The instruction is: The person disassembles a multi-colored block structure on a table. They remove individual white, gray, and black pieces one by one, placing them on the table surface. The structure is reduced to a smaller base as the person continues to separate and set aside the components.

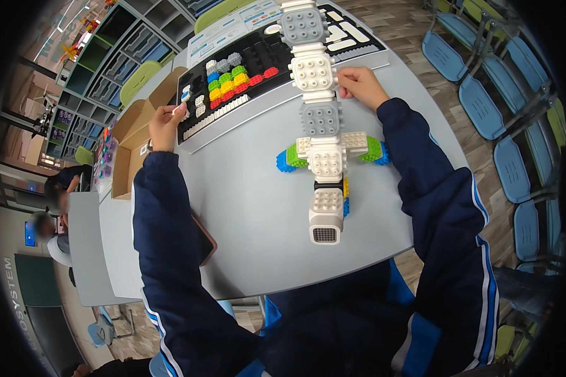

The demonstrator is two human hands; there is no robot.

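Observation:
A long model of white and grey studded building blocks (324, 119) stands on the table, with green and blue blocks as side limbs and a white end block with a dark grille nearest me. My right hand (363, 87) is closed at the right side of one of its white blocks, fingertips against the side knobs. At the left end of the black parts tray (192, 129), my left hand (164, 131) is closed in a pinch on a small white piece (175, 111). More small white pieces (199, 103) lie in the tray beside it.
Red, yellow, green, blue and grey blocks (229, 85) fill part of the tray. An open cardboard box (130, 135) stands left of it. A phone-like dark item (205, 242) lies at the table's left front edge. Blue folded chairs (481, 110) line the right; other people sit far left.

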